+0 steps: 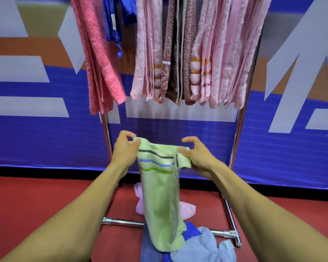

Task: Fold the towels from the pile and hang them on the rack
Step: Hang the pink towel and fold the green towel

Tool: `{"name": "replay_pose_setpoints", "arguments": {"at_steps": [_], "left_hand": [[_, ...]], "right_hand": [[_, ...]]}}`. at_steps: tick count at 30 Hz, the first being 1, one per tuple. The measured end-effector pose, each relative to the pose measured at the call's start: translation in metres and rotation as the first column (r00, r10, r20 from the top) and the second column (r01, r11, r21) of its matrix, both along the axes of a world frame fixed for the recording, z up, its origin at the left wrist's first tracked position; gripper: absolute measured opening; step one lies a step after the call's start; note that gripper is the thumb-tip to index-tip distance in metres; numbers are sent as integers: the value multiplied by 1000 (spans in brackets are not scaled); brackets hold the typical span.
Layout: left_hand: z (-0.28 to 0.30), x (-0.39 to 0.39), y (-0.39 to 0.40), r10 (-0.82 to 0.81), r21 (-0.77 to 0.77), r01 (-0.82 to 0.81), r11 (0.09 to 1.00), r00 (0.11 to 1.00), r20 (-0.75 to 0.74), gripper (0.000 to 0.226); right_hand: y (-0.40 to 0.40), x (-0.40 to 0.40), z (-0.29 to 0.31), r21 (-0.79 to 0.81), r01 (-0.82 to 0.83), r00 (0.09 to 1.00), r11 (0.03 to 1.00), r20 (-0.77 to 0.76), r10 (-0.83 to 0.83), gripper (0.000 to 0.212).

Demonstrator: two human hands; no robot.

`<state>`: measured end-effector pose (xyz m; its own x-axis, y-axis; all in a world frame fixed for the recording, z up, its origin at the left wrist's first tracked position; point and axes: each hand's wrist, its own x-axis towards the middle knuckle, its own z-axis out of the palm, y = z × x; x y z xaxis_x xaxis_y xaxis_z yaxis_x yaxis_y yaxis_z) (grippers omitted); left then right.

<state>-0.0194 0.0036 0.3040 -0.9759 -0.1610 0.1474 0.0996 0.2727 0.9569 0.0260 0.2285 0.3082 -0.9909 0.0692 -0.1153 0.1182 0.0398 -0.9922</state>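
A light green towel [160, 197] with dark, blue and green stripes hangs from both my hands in front of the rack. My left hand [124, 148] pinches its top left corner. My right hand [195, 157] pinches the top right corner, where the edge is folded over. The towel's lower end reaches the pile [189, 246] of blue and pale blue cloths on the floor. A lilac towel [186, 208] lies behind it. The chrome rack [241, 114] stands ahead, with several pink, coral and patterned towels [178, 53] hung from its top.
The rack's chrome base bar [125, 222] crosses the red floor [36, 201] near my feet, with a side bar on the right. A blue, white and orange banner wall [45, 140] stands behind the rack. A blue satin cloth [112, 21] hangs at the upper left.
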Motion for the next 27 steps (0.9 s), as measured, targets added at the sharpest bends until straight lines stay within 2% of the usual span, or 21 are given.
{"name": "replay_pose_setpoints", "arguments": {"at_steps": [2,3,5,7,9,11,13,18,23,27], "left_hand": [[-1,4,9,-113,-33,112,993,993,-21,14],[2,9,14,-156,-53,155,987,987,-30,14],[3,15,23,-216,-67,213,975,976,-38,12],[2,18,28,-243,-79,240,968,970,-31,9],[0,18,30,-272,-70,270,960,962,-18,5],[-2,17,30,-307,-67,306,950,952,-2,9],[-4,16,31,-339,-66,339,939,941,10,10],[-1,24,39,-381,19,381,924,924,1,12],[1,29,44,-401,109,398,911,916,9,8],[3,33,47,-449,115,447,887,893,-3,19]], "right_hand": [[-5,3,7,-36,-98,994,995,-44,96,16],[-8,5,10,-33,-147,988,989,-59,145,21],[-10,8,12,-6,-228,971,974,-79,226,42],[-11,7,10,59,-230,967,971,-101,235,60],[-11,6,7,192,-147,972,970,-154,178,53],[-11,4,4,361,-35,971,932,-208,117,30],[-13,5,3,429,41,963,902,-259,79,12],[-19,3,0,470,111,942,876,-330,57,31],[-20,2,-2,449,138,939,883,-344,29,28],[-20,2,-1,401,150,944,904,-329,-11,29]]}}
